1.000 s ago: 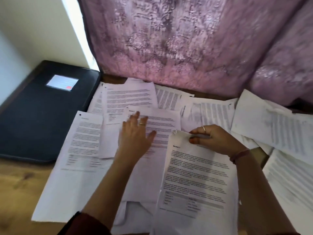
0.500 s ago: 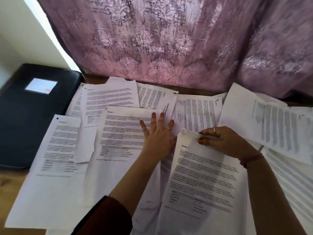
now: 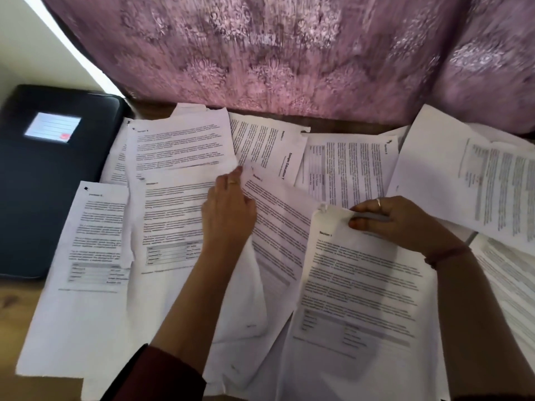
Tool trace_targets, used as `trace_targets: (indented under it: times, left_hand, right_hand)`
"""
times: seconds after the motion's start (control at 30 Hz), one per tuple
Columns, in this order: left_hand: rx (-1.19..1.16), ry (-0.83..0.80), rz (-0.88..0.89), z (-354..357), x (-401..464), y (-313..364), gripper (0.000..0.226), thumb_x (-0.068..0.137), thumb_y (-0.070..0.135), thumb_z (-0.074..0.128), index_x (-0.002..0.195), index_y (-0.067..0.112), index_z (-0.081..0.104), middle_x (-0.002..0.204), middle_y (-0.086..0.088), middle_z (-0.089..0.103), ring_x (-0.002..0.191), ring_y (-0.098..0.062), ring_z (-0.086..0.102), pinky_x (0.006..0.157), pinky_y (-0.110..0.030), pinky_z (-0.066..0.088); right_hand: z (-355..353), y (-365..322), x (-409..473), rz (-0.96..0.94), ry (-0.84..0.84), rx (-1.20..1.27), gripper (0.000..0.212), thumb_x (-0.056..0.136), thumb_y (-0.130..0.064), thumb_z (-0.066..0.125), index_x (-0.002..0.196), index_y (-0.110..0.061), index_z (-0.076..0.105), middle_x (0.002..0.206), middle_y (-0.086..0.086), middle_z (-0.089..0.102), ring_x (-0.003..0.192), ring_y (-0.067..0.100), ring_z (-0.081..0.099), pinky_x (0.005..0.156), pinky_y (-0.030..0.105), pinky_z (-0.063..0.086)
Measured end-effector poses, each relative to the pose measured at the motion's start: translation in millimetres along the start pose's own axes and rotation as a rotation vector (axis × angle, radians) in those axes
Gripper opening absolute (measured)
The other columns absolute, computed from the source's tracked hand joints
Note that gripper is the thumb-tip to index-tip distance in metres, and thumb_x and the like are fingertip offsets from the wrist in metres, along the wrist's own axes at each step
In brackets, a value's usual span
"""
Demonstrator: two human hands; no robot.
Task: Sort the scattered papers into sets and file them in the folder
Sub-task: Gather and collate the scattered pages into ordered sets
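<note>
I see my right hand (image 3: 396, 221) pinching one white printed sheet (image 3: 362, 285), my left hand (image 3: 228, 209) flat on loose white papers (image 3: 179, 215), and the black folder (image 3: 43, 175) shut at the wooden table's (image 3: 11, 308) far left corner, so I think nothing is filed yet.

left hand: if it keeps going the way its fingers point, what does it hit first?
The left hand points up and away, toward the curtain. First in line is probably the sideways "Sample Education" sheet just past its fingertips, then the purple curtain. Depth is unclear.
</note>
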State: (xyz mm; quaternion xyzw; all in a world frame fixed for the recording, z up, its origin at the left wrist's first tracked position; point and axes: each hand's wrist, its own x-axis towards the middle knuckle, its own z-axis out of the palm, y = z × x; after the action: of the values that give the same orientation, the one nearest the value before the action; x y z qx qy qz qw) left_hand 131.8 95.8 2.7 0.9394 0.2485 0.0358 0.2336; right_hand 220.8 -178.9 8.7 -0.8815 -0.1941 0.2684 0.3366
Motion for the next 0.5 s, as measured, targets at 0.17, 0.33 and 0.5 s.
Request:
trace_targets:
  times: [0.17, 0.33, 0.5]
  left_hand:
    - [-0.099, 0.176, -0.066, -19, 6, -37, 0.045, 0.091, 0.005, 0.056, 0.135, 0.010, 0.051, 0.128, -0.013, 0.054, 0.108, -0.031, 0.058, 0.088, -0.049, 0.054]
    - [-0.121, 0.202, -0.042, -21, 7, -50, 0.042, 0.089, 0.000, 0.054, 0.131, 0.008, 0.058, 0.130, -0.014, 0.055, 0.107, -0.033, 0.059, 0.090, -0.048, 0.053]
    - [-0.137, 0.171, -0.027, -15, 2, -46, 0.038, 0.088, 0.000, 0.055, 0.124, 0.007, 0.062, 0.130, -0.012, 0.054, 0.107, -0.032, 0.060, 0.089, -0.049, 0.053]
  right_hand:
    - [0, -1, 2, -0.002, -0.001, 0.004, 0.020, 0.077, -0.043, 0.072, 0.090, -0.049, 0.060, 0.091, -0.039, 0.053, 0.082, -0.026, 0.050, 0.069, 0.001, 0.035]
    - [2, -1, 6, 0.000, -0.007, 0.010, 0.021, 0.078, -0.038, 0.073, 0.097, -0.041, 0.063, 0.094, -0.036, 0.055, 0.084, -0.018, 0.051, 0.072, 0.003, 0.034]
    - [4, -4, 8, 0.005, -0.013, 0.013, 0.023, 0.078, -0.034, 0.074, 0.097, -0.040, 0.063, 0.094, -0.036, 0.054, 0.085, -0.016, 0.050, 0.073, 0.003, 0.033]
